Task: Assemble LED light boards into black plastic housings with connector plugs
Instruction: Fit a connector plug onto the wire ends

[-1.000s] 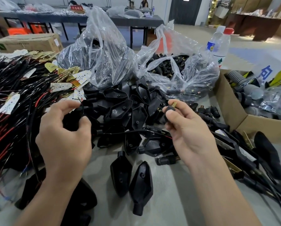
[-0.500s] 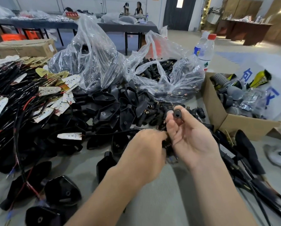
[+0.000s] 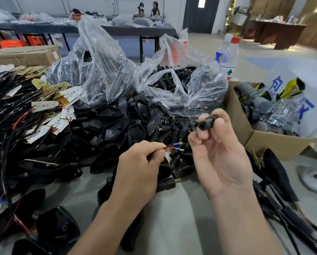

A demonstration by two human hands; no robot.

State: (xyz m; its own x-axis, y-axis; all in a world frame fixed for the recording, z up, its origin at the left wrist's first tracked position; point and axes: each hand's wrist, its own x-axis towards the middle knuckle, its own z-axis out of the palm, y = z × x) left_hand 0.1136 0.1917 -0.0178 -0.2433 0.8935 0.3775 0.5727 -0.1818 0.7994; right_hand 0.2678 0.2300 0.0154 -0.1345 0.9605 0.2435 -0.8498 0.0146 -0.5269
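I am pinching a black connector plug between the thumb and fingertips of my right hand, holding it up over the worktop with its hollow end facing me. My left hand is gripping thin red wires with blue tips just beside it, above a heap of black housings.
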